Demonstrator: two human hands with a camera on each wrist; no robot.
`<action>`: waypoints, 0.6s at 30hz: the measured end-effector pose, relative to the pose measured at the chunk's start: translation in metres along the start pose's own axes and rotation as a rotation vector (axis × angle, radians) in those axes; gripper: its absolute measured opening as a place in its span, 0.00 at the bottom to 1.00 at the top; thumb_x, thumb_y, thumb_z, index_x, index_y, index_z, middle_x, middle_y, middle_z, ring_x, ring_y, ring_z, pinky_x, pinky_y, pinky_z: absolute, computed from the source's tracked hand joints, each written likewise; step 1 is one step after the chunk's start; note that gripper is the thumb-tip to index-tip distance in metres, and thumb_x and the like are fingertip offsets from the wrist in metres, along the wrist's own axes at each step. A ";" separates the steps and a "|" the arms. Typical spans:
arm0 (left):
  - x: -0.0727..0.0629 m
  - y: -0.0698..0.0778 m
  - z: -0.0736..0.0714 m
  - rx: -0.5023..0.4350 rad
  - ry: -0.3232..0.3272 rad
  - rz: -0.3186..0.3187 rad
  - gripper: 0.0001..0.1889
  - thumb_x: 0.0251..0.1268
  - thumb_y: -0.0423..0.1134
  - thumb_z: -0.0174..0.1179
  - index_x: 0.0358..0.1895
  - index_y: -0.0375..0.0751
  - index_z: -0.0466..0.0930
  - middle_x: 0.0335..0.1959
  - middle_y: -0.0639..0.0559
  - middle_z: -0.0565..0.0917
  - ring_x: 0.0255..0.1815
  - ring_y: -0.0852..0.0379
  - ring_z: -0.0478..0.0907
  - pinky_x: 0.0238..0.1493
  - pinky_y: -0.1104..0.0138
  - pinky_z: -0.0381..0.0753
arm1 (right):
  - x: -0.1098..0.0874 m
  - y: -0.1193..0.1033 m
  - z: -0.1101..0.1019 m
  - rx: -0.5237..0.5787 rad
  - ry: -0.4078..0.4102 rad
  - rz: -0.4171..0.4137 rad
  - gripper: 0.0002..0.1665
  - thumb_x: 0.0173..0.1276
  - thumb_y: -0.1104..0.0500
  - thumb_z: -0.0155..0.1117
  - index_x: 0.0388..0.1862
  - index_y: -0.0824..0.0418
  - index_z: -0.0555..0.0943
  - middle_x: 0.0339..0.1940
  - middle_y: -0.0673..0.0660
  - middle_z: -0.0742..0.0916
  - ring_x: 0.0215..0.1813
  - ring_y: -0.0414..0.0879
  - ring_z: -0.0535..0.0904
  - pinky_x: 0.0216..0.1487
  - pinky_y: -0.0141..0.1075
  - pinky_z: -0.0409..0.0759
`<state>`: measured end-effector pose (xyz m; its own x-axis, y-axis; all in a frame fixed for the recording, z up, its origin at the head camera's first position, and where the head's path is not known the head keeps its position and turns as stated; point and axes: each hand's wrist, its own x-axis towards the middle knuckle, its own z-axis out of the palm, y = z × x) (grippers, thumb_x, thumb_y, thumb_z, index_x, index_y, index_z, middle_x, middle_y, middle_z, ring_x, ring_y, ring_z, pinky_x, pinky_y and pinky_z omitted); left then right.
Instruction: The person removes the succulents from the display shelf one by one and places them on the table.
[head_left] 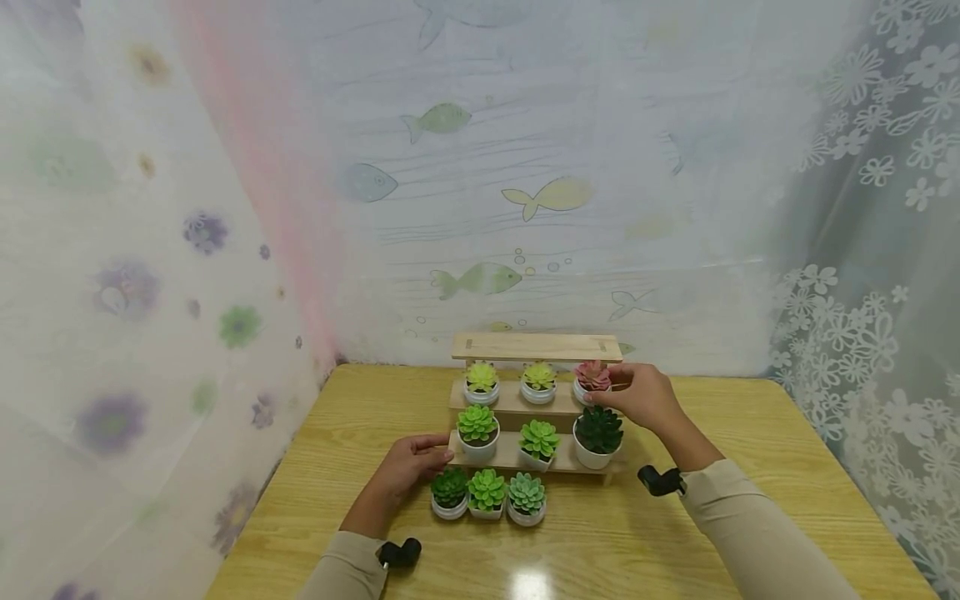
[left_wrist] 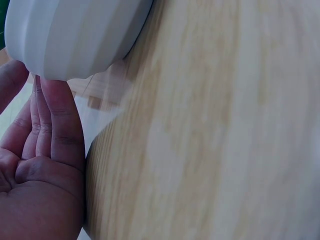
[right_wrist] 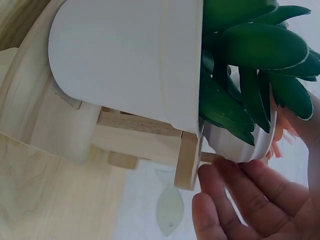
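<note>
My right hand (head_left: 645, 398) holds the white pot of a pink succulent (head_left: 593, 377) between thumb and fingers, at the right end of the upper shelf of a wooden plant stand (head_left: 504, 455). In the right wrist view that pot (right_wrist: 262, 137) is partly hidden behind a dark green succulent (right_wrist: 265, 47). At the lower shelf's left end, my left hand (head_left: 405, 468) has its thumb and fingers about the board's edge. A white pot (left_wrist: 75, 37) blocks its fingertips in the left wrist view.
Two yellow-green succulents (head_left: 482, 379) share the upper shelf. Below, a bright green one (head_left: 477, 427), another in a squarish pot (head_left: 538, 442) and the dark green one stand on the lower shelf. Three potted succulents (head_left: 487, 493) stand on the wooden table (head_left: 600, 542) in front.
</note>
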<state>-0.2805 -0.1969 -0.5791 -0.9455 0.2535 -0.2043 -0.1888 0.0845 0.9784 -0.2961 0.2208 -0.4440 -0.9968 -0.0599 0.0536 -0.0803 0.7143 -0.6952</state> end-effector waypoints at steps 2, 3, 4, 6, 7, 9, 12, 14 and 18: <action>0.000 0.000 0.000 0.001 0.002 -0.001 0.25 0.69 0.39 0.69 0.66 0.32 0.80 0.39 0.54 0.91 0.38 0.60 0.87 0.41 0.66 0.85 | 0.000 0.000 0.000 -0.010 0.005 -0.006 0.39 0.61 0.38 0.78 0.62 0.62 0.84 0.54 0.63 0.90 0.55 0.58 0.86 0.44 0.46 0.86; -0.001 0.001 0.000 -0.001 0.003 -0.003 0.25 0.69 0.39 0.69 0.66 0.32 0.80 0.38 0.54 0.91 0.38 0.60 0.87 0.40 0.66 0.85 | 0.000 0.000 0.000 -0.016 0.007 -0.009 0.37 0.61 0.38 0.78 0.60 0.61 0.85 0.52 0.62 0.90 0.54 0.57 0.86 0.43 0.45 0.86; 0.000 0.001 0.000 -0.001 0.003 -0.003 0.25 0.69 0.39 0.69 0.66 0.31 0.80 0.38 0.54 0.91 0.37 0.60 0.86 0.40 0.67 0.85 | 0.001 0.000 0.001 -0.021 0.009 -0.015 0.35 0.61 0.38 0.78 0.58 0.60 0.86 0.51 0.62 0.90 0.53 0.57 0.86 0.42 0.44 0.86; 0.000 0.002 -0.001 -0.001 0.000 -0.003 0.25 0.69 0.39 0.69 0.66 0.31 0.79 0.38 0.55 0.91 0.37 0.61 0.86 0.39 0.67 0.85 | 0.001 0.001 0.002 -0.030 0.017 -0.017 0.33 0.61 0.38 0.78 0.56 0.58 0.87 0.48 0.60 0.91 0.51 0.56 0.86 0.40 0.43 0.85; 0.001 0.002 -0.001 -0.001 -0.002 -0.003 0.25 0.69 0.38 0.69 0.66 0.31 0.79 0.37 0.55 0.91 0.36 0.61 0.86 0.39 0.67 0.85 | 0.001 0.001 0.002 -0.035 0.020 -0.020 0.32 0.61 0.38 0.78 0.55 0.58 0.87 0.47 0.59 0.91 0.50 0.55 0.86 0.40 0.42 0.84; 0.002 0.002 -0.002 -0.002 -0.004 -0.003 0.25 0.69 0.38 0.69 0.66 0.30 0.80 0.37 0.54 0.90 0.36 0.61 0.86 0.39 0.67 0.85 | 0.002 0.001 0.003 -0.040 0.026 -0.027 0.32 0.61 0.38 0.78 0.56 0.58 0.88 0.47 0.59 0.91 0.50 0.55 0.86 0.39 0.41 0.84; 0.004 0.001 -0.003 0.000 -0.007 -0.005 0.26 0.69 0.39 0.69 0.66 0.31 0.79 0.38 0.54 0.91 0.37 0.60 0.86 0.39 0.67 0.85 | 0.002 0.002 0.003 -0.040 0.036 -0.028 0.34 0.61 0.38 0.78 0.58 0.59 0.87 0.49 0.61 0.91 0.51 0.55 0.87 0.38 0.40 0.85; 0.005 0.001 -0.004 0.005 -0.008 -0.005 0.26 0.69 0.40 0.70 0.66 0.31 0.79 0.39 0.53 0.91 0.38 0.60 0.87 0.40 0.66 0.85 | 0.002 0.001 0.003 -0.027 0.038 -0.025 0.36 0.62 0.38 0.78 0.61 0.59 0.85 0.52 0.62 0.90 0.51 0.55 0.88 0.38 0.40 0.86; 0.008 0.002 -0.006 0.010 -0.009 -0.006 0.27 0.69 0.41 0.70 0.67 0.32 0.79 0.40 0.53 0.91 0.39 0.59 0.87 0.41 0.66 0.85 | 0.002 -0.002 0.002 -0.008 0.061 -0.025 0.38 0.62 0.38 0.78 0.64 0.58 0.85 0.55 0.63 0.90 0.52 0.56 0.89 0.38 0.40 0.87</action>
<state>-0.2899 -0.2002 -0.5785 -0.9419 0.2619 -0.2102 -0.1913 0.0959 0.9768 -0.2983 0.2177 -0.4436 -0.9928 -0.0351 0.1143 -0.1046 0.7187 -0.6874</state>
